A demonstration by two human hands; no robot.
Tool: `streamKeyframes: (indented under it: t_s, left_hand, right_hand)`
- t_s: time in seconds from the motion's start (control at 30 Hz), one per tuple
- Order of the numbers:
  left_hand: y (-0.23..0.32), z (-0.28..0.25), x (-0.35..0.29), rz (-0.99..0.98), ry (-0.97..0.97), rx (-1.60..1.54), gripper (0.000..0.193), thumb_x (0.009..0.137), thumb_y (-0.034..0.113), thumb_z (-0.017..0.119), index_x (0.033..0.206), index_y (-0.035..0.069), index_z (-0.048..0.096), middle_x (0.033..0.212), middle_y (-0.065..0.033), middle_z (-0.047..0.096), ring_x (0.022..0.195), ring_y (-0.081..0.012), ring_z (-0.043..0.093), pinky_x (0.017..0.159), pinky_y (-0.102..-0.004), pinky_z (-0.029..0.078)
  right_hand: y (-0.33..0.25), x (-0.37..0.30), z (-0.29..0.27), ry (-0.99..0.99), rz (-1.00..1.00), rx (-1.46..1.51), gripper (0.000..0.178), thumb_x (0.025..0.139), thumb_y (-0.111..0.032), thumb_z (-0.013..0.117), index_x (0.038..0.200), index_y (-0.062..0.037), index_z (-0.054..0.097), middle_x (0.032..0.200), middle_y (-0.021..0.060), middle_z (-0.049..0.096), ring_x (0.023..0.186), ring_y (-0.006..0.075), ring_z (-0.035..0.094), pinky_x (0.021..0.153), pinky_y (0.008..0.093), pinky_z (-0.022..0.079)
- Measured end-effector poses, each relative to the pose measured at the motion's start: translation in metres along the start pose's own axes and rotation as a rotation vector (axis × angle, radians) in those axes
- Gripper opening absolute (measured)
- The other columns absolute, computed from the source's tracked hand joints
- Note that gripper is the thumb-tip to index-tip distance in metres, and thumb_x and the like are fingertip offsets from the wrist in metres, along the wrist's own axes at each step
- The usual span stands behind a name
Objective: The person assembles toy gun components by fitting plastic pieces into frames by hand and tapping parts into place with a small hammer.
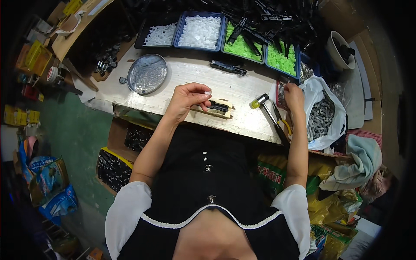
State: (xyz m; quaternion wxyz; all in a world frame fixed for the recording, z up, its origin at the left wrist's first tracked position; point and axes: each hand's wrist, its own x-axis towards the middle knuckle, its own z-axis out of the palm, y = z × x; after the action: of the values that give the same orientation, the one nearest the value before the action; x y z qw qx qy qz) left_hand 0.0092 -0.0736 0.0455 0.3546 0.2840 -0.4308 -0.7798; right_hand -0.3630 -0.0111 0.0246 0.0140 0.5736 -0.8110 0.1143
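My left hand [187,102] pinches a small white plastic piece [208,92] between thumb and fingertips, just above the bench. Below and beside it, a black part [219,106] lies in a pale wooden block [225,115] near the bench's front edge. On the right, my right hand [294,98] has its fingers drawn together at a small red-edged clear bag [281,95]; whatever is between the fingertips is hidden. A hammer with a yellow-faced head [259,101] and yellow-handled pliers [285,125] lie left of that hand.
Along the back stand trays of white pieces [200,32] and green pieces [281,59], some with black parts on top. A round metal dish [147,73] sits left. A white plastic bag [320,115] of grey pieces lies right. Another black part [228,67] rests mid-bench.
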Motion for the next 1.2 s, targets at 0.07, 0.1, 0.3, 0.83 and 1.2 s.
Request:
streamKeyframes:
  t_s: [0.07, 0.1, 0.3, 0.83, 1.2]
  left_hand:
    - [0.001, -0.002, -0.004, -0.011, 0.008, -0.005, 0.017, 0.078, 0.001, 0.063, 0.095, -0.004, 0.06, 0.08, -0.0121, 0.063, 0.067, -0.0157, 0.063, 0.054, -0.0233, 0.053]
    - [0.001, -0.002, -0.004, -0.023, 0.005, -0.009, 0.018, 0.078, 0.001, 0.063, 0.095, -0.004, 0.06, 0.08, -0.0121, 0.063, 0.067, -0.0159, 0.063, 0.054, -0.0235, 0.053]
    - [-0.006, -0.002, -0.011, -0.011, 0.011, -0.022, 0.019, 0.078, 0.0, 0.063, 0.096, -0.005, 0.06, 0.08, -0.0122, 0.062, 0.068, -0.0157, 0.063, 0.053, -0.0236, 0.053]
    - [-0.016, 0.012, -0.019, -0.019, -0.024, -0.003, 0.022, 0.077, -0.002, 0.063, 0.098, -0.006, 0.058, 0.077, -0.0103, 0.06, 0.065, -0.0151, 0.062, 0.051, -0.0231, 0.053]
    - [-0.012, 0.021, -0.025, -0.052, -0.072, -0.054, 0.04, 0.077, -0.002, 0.063, 0.114, -0.004, 0.048, 0.079, -0.0085, 0.057, 0.065, -0.0148, 0.062, 0.051, -0.0229, 0.052]
  right_hand:
    - [0.0, -0.007, -0.007, 0.012, -0.023, 0.046, 0.011, 0.072, -0.006, 0.054, 0.081, -0.0031, 0.06, 0.084, 0.0162, 0.059, 0.082, 0.0362, 0.056, 0.069, 0.0437, 0.044]
    - [0.0, -0.011, -0.011, 0.033, -0.024, 0.035, 0.011, 0.074, -0.006, 0.054, 0.082, -0.0045, 0.06, 0.084, 0.0152, 0.059, 0.081, 0.0351, 0.056, 0.069, 0.0426, 0.044]
    - [-0.005, -0.016, -0.021, 0.132, 0.023, 0.289, 0.008, 0.077, -0.008, 0.054, 0.082, -0.004, 0.058, 0.083, 0.0143, 0.058, 0.079, 0.0339, 0.055, 0.067, 0.0413, 0.043]
    - [-0.093, -0.047, -0.026, -0.164, -0.018, 1.35, 0.008, 0.082, -0.004, 0.057, 0.09, -0.0037, 0.06, 0.079, -0.0037, 0.055, 0.068, 0.0031, 0.047, 0.058, 0.0168, 0.037]
    - [-0.179, -0.067, -0.023, -0.574, -0.2, 1.485, 0.008, 0.083, -0.008, 0.06, 0.089, -0.0023, 0.058, 0.078, -0.0039, 0.053, 0.067, 0.0017, 0.044, 0.057, 0.0163, 0.034]
